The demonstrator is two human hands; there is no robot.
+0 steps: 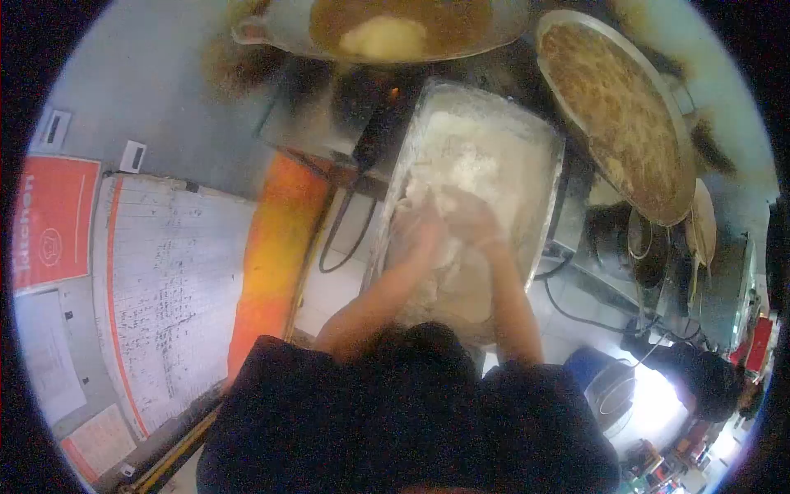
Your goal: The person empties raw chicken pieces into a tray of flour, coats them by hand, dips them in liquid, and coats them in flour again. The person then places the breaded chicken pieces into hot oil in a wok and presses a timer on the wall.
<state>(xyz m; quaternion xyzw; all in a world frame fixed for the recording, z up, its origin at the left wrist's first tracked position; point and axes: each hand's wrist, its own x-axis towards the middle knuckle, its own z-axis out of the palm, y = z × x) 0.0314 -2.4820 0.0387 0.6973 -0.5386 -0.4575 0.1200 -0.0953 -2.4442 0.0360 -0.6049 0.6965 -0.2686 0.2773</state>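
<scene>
A metal tray (553, 177) filled with white flour (473, 148) lies in front of my body. Over its left part, my left hand (417, 232) is in the flour among pale, flour-coated lumps (418, 191). Close beside it, my right hand (471, 217) reaches in with fingers bent toward the left one. Both hands are smeared by motion, so their grip and anything inside them cannot be made out.
Beyond the tray stands a wide pan of brownish oil (461, 20) with a pale mass (385, 37) in it. Right of it is a large round pan (625, 115) with a brown, bubbly surface. Black cables (337, 239) hang left of the tray. A person (691, 375) is at lower right.
</scene>
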